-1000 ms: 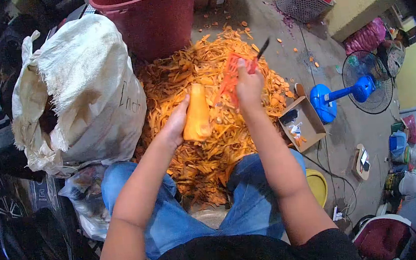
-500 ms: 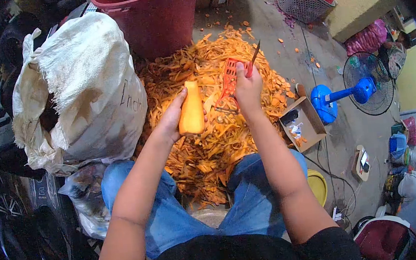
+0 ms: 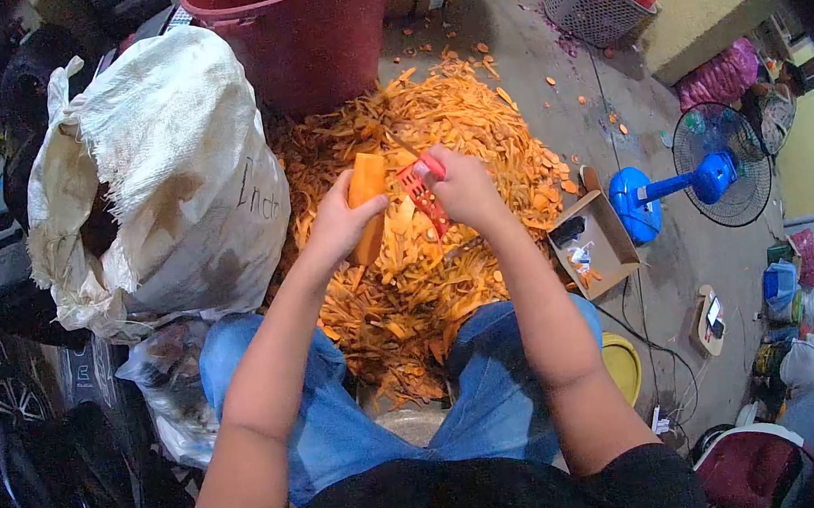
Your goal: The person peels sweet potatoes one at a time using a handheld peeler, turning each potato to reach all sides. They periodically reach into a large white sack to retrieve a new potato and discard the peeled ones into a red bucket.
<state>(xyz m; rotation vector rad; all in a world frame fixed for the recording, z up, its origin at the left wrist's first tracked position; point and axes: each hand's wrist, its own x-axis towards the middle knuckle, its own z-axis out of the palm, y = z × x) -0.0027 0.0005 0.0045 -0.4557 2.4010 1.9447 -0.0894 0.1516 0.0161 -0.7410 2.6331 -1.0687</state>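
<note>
An orange peeled carrot (image 3: 366,191) stands nearly upright, with my left hand (image 3: 343,221) wrapped round its left side and the thumb across its front. My right hand (image 3: 462,188) grips a red peeler (image 3: 424,194) with holes in its body, just right of the carrot. A thin dark blade (image 3: 403,145) points up and left from that hand. Below both hands spreads a large heap of orange peelings (image 3: 421,297).
A white woven sack (image 3: 179,129) stands on the left, with a big maroon tub (image 3: 299,49) behind the heap. To the right are a cardboard box (image 3: 606,235), a blue fan (image 3: 684,183) and cables. At the far right a person (image 3: 802,360) is visible.
My right hand has moved left and slightly down, bringing the red peeler near the carrot. My left hand has turned, and its thumb now crosses the carrot.
</note>
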